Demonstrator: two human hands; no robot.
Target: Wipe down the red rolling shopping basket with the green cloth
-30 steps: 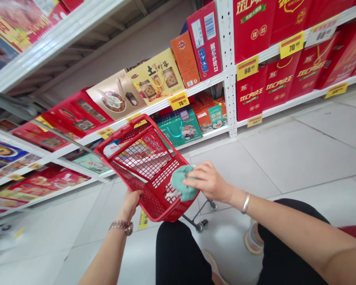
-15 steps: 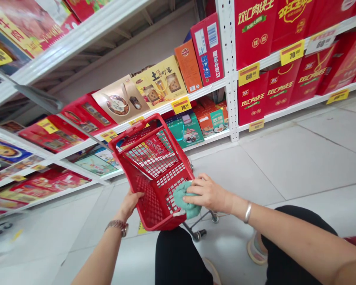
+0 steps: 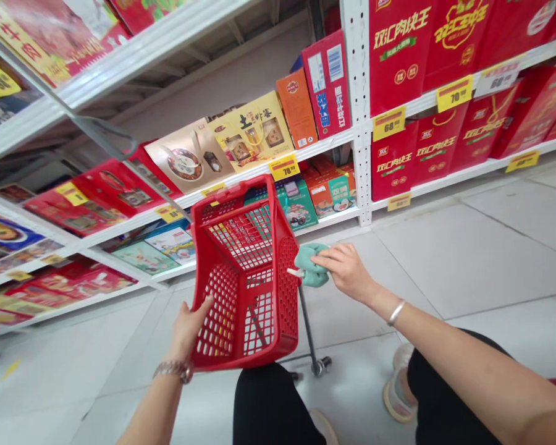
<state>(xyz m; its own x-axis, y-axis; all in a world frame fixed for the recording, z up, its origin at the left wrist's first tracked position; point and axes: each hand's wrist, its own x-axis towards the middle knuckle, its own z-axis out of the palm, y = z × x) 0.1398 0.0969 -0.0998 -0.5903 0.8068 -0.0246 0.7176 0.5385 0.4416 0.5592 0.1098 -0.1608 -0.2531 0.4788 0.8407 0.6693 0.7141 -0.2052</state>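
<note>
A red plastic shopping basket with grid walls sits tilted on a wheeled metal frame, against my knee. My left hand grips its left wall, with the thumb over the inside and the other fingers hidden behind it. In my right hand is a bunched green cloth with a pale strip sticking out. The cloth is at the outer face of the basket's right wall, pinched in my closed fingers. Nothing lies inside the basket.
White shelves with boxed goods and yellow price tags run along the far side. Red gift boxes stand at the right. A grey metal rod slants across the upper left to the basket. Grey tiles cover the floor.
My right hand has moved the cloth from the basket's near right rim to the outside of its right wall, farther up. The basket has turned, showing that outer wall; my left hand shifted slightly left.
</note>
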